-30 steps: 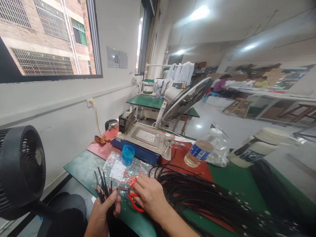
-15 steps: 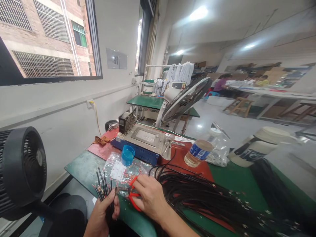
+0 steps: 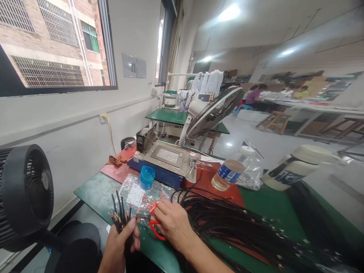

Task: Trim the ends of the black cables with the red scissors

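Observation:
My left hand (image 3: 123, 237) is closed round a bunch of black cables (image 3: 121, 206), whose stripped ends with thin coloured wires point upward. In my right hand (image 3: 172, 223) is a pair of red-handled cutting pliers (image 3: 155, 227). Their metal jaws lie just right of my left thumb, close to one cable end; whether they touch it I cannot tell. Beneath the pliers, small red and orange scraps (image 3: 152, 199) are scattered on a clear plastic bag (image 3: 132, 180). A blue round container (image 3: 147, 177) stands just beyond them.
Behind the container sits a blue-sided machine (image 3: 159, 170) with a metal top. A long heap of black cables (image 3: 227, 220) covers the table's right side. Nearby stand a bottle of liquid (image 3: 227, 174) and a white jug (image 3: 295, 167). A black fan (image 3: 27, 197) is at left.
The pliers have shifted slightly; their handles sit a little differently in my right hand. My left hand still holds the cable bunch, which has moved slightly right.

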Available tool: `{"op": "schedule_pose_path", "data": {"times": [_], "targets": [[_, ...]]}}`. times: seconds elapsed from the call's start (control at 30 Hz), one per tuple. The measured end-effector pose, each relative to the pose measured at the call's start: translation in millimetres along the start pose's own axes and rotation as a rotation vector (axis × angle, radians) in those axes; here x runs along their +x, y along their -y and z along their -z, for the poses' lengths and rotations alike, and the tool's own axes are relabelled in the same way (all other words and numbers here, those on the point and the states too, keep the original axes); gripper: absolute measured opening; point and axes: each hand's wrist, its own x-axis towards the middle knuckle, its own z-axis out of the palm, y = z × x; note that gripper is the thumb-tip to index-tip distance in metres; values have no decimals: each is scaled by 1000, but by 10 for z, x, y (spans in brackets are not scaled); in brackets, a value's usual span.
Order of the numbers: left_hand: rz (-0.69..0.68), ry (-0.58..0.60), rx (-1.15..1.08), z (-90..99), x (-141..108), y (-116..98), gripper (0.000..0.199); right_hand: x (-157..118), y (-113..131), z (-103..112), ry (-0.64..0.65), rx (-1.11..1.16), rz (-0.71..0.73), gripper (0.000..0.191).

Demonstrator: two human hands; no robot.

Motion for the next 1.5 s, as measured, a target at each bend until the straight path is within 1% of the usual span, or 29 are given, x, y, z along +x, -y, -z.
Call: {"op": "schedule_pose_path", "data": {"times": [0.1, 0.17, 0.2, 0.3, 0.4, 0.5, 0.6, 0.67, 0.7, 0.77, 0.93, 1.07, 1.1, 1.17, 1.23, 1.33, 1.43, 1.5], "targets": [[2, 11, 1, 1, 10, -18, 28, -32, -3, -35, -11, 21, -8, 18], [1, 47, 5, 0, 22, -31, 29, -34, 1, -40, 38, 114, -45, 22], [-1, 62, 7, 2, 31, -33, 29, -25, 5, -34, 73, 187, -90, 25], [-2, 64, 15, 12, 72, -14, 29, 32, 27, 5, 184, 452, -292, 33], [14, 48, 39, 9, 113, 22, 31, 82, 57, 35, 250, 747, -448, 33], [56, 75, 66, -26, 126, 44, 37, 92, 90, 33, 234, 1081, -571, 36], [117, 149, 90, -72, 118, 47, 40, 79, 105, 16, 214, 1413, -682, 41], [153, 191, 109, -95, 118, 50, 42, 67, 99, 1, 212, 1573, -710, 38], [163, 202, 112, -103, 121, 54, 42, 62, 92, -5, 205, 1608, -711, 37], [168, 209, 107, -112, 133, 68, 43, 51, 76, -14, 185, 1594, -705, 34], [106, 113, 76, -146, 154, 99, 43, 28, 80, -13, 115, 1327, -725, 30], [71, 65, 59, -190, 140, 79, 46, 17, 75, -29, 133, 1265, -778, 34], [65, 42, 53, -194, 139, 70, 46, 21, 62, -29, 149, 1254, -795, 36], [47, -3, 31, -186, 147, 48, 42, 43, 28, -6, 189, 1186, -793, 37], [26, -27, -3, -162, 167, 19, 34, 78, -2, 46, 241, 1048, -717, 37], [-8, -54, -57, -124, 196, -32, 28, 126, -9, 139, 349, 832, -569, 37], [-31, -61, -87, -122, 204, -64, 26, 138, 23, 181, 475, 764, -521, 36], [-32, -50, -89, -140, 201, -63, 26, 129, 44, 174, 511, 770, -514, 36]]}}
